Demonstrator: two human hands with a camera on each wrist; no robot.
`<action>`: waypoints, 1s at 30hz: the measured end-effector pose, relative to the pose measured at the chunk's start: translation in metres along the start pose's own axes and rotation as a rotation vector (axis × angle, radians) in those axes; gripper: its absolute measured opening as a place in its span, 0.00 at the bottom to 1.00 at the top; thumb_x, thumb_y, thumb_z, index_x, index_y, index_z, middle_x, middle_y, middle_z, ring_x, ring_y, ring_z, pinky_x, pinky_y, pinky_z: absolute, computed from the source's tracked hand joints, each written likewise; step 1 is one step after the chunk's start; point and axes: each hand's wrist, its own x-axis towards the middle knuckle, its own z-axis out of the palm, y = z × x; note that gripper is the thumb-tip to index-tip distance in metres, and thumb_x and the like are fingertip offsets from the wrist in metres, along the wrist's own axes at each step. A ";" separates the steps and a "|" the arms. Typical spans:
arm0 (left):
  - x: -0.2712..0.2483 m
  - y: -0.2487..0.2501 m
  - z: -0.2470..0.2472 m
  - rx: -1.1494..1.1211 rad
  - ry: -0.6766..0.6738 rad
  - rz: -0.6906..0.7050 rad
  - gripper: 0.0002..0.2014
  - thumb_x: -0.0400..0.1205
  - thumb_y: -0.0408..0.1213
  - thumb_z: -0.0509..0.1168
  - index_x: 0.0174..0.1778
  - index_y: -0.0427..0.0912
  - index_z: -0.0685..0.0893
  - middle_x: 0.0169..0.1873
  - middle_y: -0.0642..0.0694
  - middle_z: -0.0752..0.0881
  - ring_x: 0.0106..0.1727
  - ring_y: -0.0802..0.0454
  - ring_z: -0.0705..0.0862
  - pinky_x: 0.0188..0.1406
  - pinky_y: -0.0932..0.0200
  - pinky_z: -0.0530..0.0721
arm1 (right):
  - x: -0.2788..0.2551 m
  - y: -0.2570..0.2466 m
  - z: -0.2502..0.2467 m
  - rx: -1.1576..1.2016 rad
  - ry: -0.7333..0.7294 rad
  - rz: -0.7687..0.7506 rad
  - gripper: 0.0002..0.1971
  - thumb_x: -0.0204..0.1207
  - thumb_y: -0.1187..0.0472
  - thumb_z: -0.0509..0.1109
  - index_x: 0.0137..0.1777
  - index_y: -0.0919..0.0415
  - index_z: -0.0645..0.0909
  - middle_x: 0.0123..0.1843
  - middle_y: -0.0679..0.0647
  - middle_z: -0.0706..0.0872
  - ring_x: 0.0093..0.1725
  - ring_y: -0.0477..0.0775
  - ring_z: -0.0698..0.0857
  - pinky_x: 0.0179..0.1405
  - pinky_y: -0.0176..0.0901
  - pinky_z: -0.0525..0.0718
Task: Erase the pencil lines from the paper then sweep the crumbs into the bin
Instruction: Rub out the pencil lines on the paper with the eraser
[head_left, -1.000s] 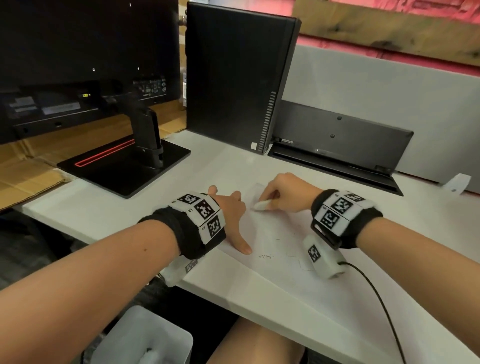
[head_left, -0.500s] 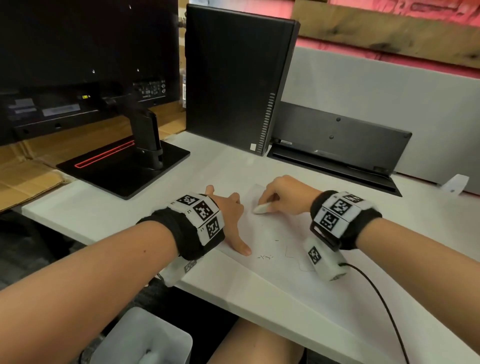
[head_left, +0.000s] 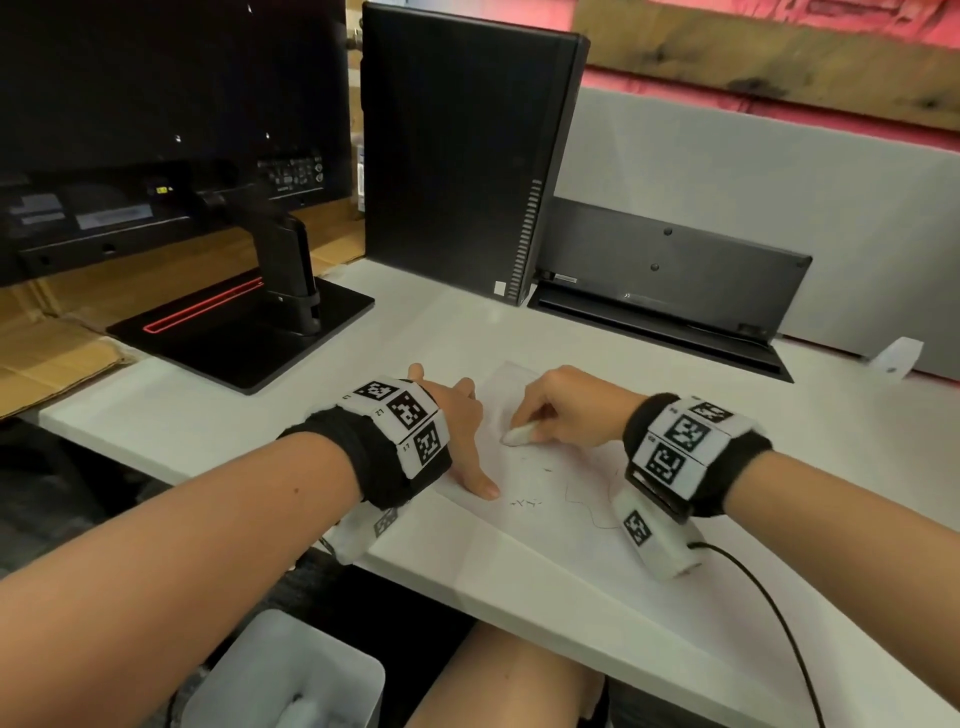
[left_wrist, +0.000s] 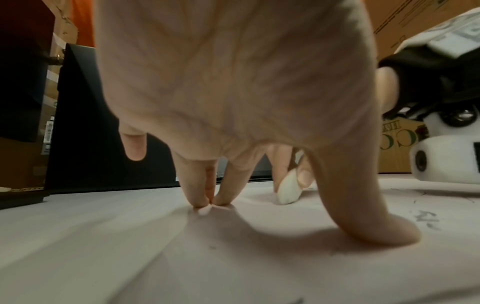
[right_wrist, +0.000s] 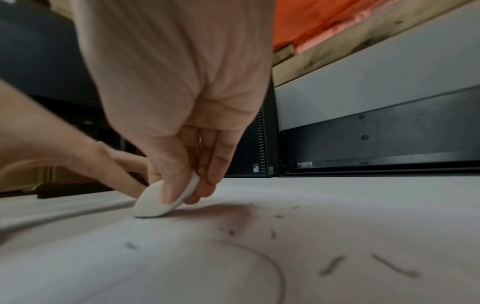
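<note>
A white sheet of paper (head_left: 545, 519) lies on the white desk (head_left: 208, 410). My right hand (head_left: 563, 410) pinches a white eraser (head_left: 519, 434) (right_wrist: 161, 199) (left_wrist: 287, 191) between thumb and fingers, its tip on the paper. My left hand (head_left: 462, 436) presses the paper's left part with straight, spread fingers (left_wrist: 202, 197) and thumb (left_wrist: 376, 226). A thin pencil line (head_left: 587, 506) (right_wrist: 267, 265) curves in front of the right wrist. Dark eraser crumbs (head_left: 524, 503) (right_wrist: 272, 232) are scattered on the sheet. A pale bin (head_left: 291, 675) stands below the desk's front edge.
A monitor stand (head_left: 244, 332) sits at the back left, a black computer tower (head_left: 457, 156) behind the paper, and a black flat device (head_left: 665, 291) leaning at the back right. A black cable (head_left: 769, 608) trails from my right wrist. A bare knee (head_left: 498, 675) is under the desk.
My right hand has drawn the eraser a little nearer and downward on the paper across the frames. More of the pencil line shows beside the right wrist. My left hand stays pressed in place.
</note>
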 end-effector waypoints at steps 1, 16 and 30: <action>0.000 0.000 0.000 0.000 -0.001 -0.001 0.46 0.67 0.73 0.63 0.72 0.41 0.68 0.70 0.51 0.64 0.71 0.45 0.69 0.77 0.35 0.46 | -0.004 0.000 0.003 -0.012 -0.017 -0.002 0.13 0.75 0.51 0.71 0.53 0.57 0.89 0.41 0.40 0.84 0.36 0.37 0.77 0.41 0.26 0.72; -0.005 0.003 -0.003 0.003 0.018 -0.016 0.44 0.68 0.72 0.64 0.71 0.42 0.68 0.69 0.52 0.65 0.66 0.47 0.72 0.76 0.41 0.51 | -0.024 -0.004 0.009 -0.057 -0.054 -0.043 0.10 0.77 0.61 0.70 0.55 0.58 0.88 0.34 0.41 0.74 0.33 0.38 0.73 0.37 0.25 0.69; -0.011 0.005 -0.002 0.016 0.033 -0.018 0.42 0.70 0.70 0.63 0.70 0.42 0.68 0.70 0.52 0.64 0.68 0.45 0.69 0.75 0.41 0.56 | -0.041 -0.008 0.016 -0.054 -0.073 -0.041 0.13 0.76 0.67 0.69 0.58 0.58 0.87 0.37 0.44 0.74 0.36 0.40 0.73 0.39 0.24 0.69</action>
